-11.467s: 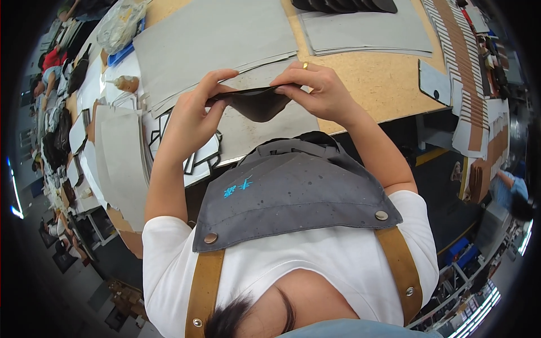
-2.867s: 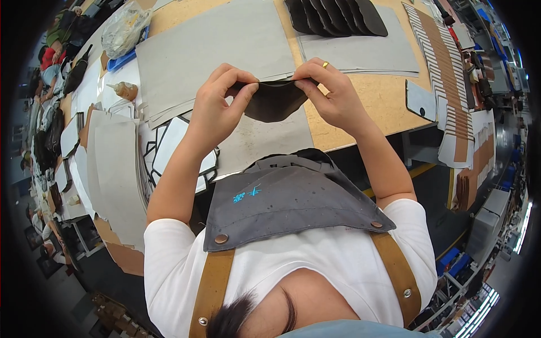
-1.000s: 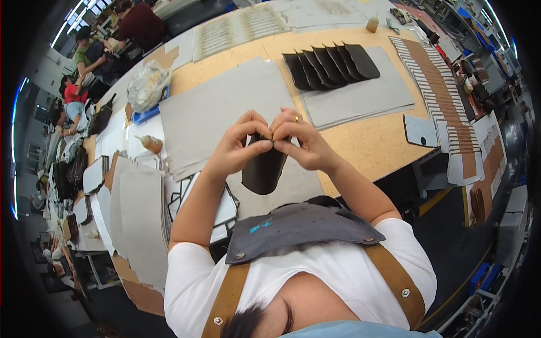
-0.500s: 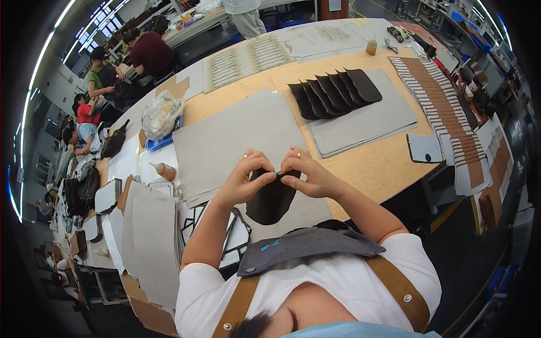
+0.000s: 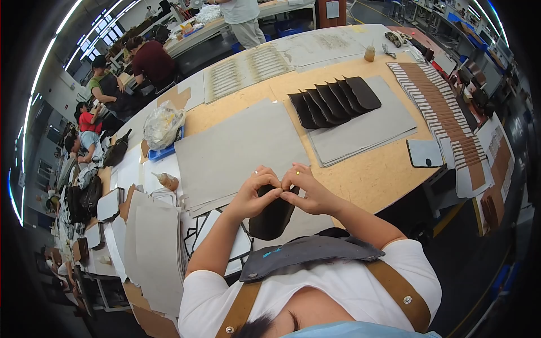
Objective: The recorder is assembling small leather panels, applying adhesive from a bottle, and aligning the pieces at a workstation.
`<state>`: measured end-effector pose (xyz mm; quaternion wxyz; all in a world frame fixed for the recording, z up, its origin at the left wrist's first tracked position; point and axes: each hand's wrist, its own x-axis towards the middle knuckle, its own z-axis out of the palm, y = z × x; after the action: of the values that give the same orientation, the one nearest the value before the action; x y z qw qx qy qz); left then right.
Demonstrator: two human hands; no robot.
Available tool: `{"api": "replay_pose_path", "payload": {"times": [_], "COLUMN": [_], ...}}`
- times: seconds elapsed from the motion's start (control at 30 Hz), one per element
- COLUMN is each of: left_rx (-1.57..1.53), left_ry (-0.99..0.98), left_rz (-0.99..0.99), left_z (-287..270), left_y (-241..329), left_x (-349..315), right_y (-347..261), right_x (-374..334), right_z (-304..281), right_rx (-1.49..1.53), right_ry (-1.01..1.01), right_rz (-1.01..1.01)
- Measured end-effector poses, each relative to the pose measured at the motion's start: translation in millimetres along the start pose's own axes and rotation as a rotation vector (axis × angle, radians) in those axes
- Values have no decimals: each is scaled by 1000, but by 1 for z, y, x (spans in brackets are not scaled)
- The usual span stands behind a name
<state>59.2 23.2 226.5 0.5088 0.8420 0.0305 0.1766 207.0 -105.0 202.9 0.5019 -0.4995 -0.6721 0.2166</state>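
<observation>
A dark brown, rounded leather piece [image 5: 270,218] hangs below my two hands, close in front of my apron. My left hand [image 5: 256,194] pinches its upper edge between thumb and fingers. Right beside it, my right hand [image 5: 307,190] pinches the same edge, and the fingertips of both hands meet. The fingers hide most of that edge. Farther off, several similar dark leather pieces [image 5: 335,102] lie overlapped in a row on grey boards [image 5: 389,127]. Beneath and beyond my hands is a large grey sheet [image 5: 236,149].
A squeeze bottle [image 5: 168,181] and a blue tray [image 5: 163,152] with a clear plastic bag stand at the left. Grey board stacks [image 5: 149,242] lie near my left arm. Striped brown strips [image 5: 434,101] line the right edge. Other people work at the far left.
Both hands have come a little nearer to me with the leather piece, and their fingertips have drawn closer together. The view has shifted slightly.
</observation>
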Motion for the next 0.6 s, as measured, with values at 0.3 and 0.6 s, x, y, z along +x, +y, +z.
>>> {"api": "replay_pose_path", "payload": {"times": [0.3, 0.6], "left_rx": [-186, 6], "left_ry": [-2, -99], "left_rz": [-14, -56], "left_z": [8, 2], "left_y": [-9, -8], "left_x": [-11, -14], "right_y": [5, 9], "right_x": [-8, -15], "right_z": [8, 12], "right_rx": [348, 144], "right_ry": [4, -25], "right_rz": [71, 64]}}
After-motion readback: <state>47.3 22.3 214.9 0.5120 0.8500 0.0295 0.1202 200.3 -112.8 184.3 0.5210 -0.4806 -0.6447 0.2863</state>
